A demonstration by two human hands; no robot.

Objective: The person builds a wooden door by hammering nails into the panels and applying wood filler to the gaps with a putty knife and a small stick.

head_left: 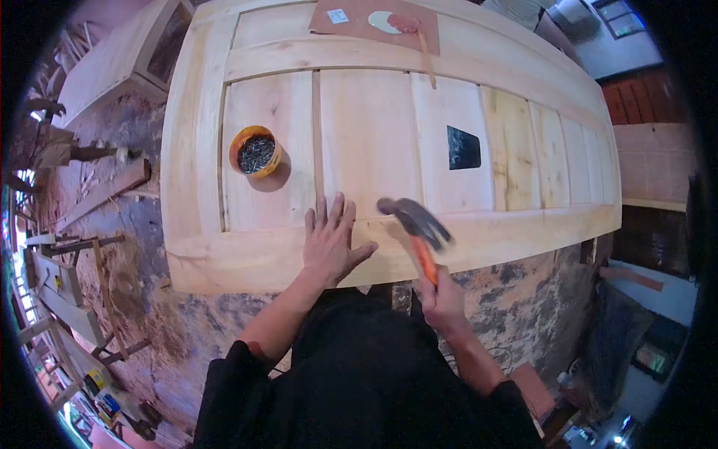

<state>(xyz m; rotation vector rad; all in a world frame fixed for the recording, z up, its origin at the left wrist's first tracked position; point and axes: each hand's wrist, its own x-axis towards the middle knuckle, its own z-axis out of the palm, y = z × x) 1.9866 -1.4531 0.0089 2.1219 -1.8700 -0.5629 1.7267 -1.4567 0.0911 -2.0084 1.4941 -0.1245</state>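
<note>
Pale wood panel (366, 135) fills the bench area: framed planks, long axis running left-right in front of the person, near rail closest to the body. Brown board (357, 30) lies on its far side, stick and pinkish-white smear on top. Hammer (413, 218) is over the near rail, handle rising away from the body, head slanted: blunt face far-left, claw near-right. Can't tell if it touches wood. Right hand (443, 299) is closed round the orange handle. Left hand (327, 241) is flat on the near rail, fingers spread, holding nothing; hammer face sits just to its right, apart. Yellow tub (274, 162) stands on the panel, far-left of both hands; left is nearer. Dark four-sided patch (464, 148) lies beyond the hammer, to the right; plate or opening, unclear. Smallest: nails (256, 153), apparently, inside the tub.
</note>
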